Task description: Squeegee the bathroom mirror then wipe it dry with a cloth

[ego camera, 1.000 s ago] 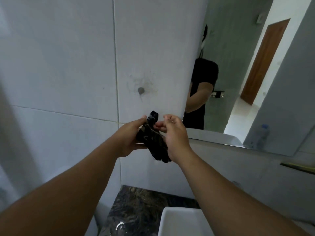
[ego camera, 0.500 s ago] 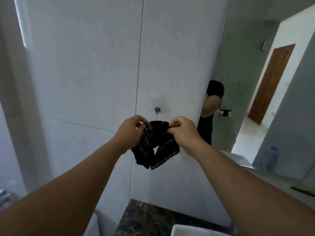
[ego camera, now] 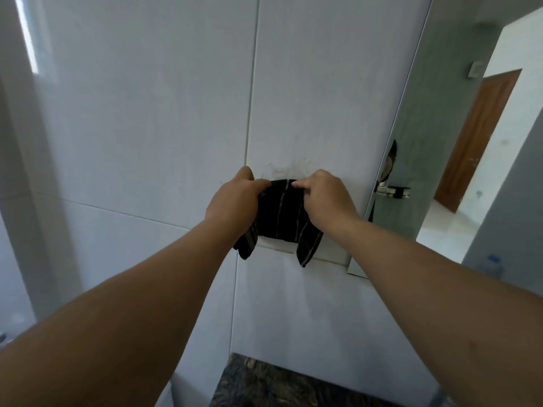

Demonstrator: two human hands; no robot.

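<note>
Nearest us, at the bottom edge, a dark marbled counter (ego camera: 282,386) shows below the wall; both our forearms reach up and away from it. Farther out, our left hand (ego camera: 232,201) and right hand (ego camera: 326,198) are both closed in pinches on the upper edge of the black striped cloth (ego camera: 282,215), thumbs and fingers curled over it, nothing else in either hand. We hold it spread between the two grips so it hangs flat, probably to open it out or to drape it on something on the wall; we cannot see a hook behind it. The cloth's long axis runs left to right between our hands, its pale stripes run up and down, and its two loose corners point downward. It sits just in front of the white tiled wall (ego camera: 147,142), over a tile joint; whether it touches the tile we cannot tell. Farther right, the mirror (ego camera: 440,142) begins at its left edge, just beside our right hand. No squeegee is in view.
</note>
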